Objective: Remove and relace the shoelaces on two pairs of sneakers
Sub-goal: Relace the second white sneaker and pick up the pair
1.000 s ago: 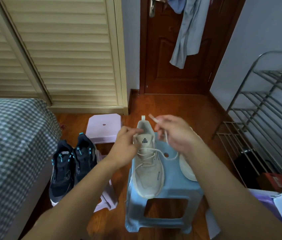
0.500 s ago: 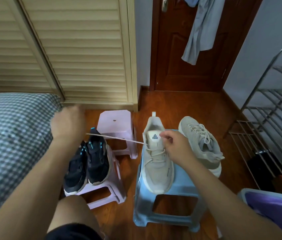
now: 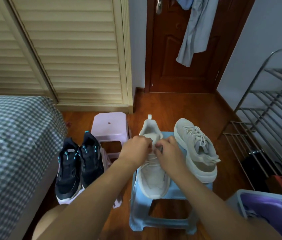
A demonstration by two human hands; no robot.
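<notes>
Now both curled hands, left hand (image 3: 136, 147) and right hand (image 3: 168, 150), pinch the lace (image 3: 151, 159) (knuckles up).

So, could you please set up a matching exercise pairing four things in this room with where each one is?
Things:
1. pair of black sneakers with teal accents
2. beige sneaker being laced
3. second beige sneaker, already laced
4. pale blue-grey garment

Places:
A. hanging on the brown wooden door
B. flat on the light blue plastic stool, under both hands
C. on the lilac plastic stool beside the bed
D. tilted at the blue stool's right edge

Pairs: 1-C, 2-B, 3-D, 4-A
</notes>
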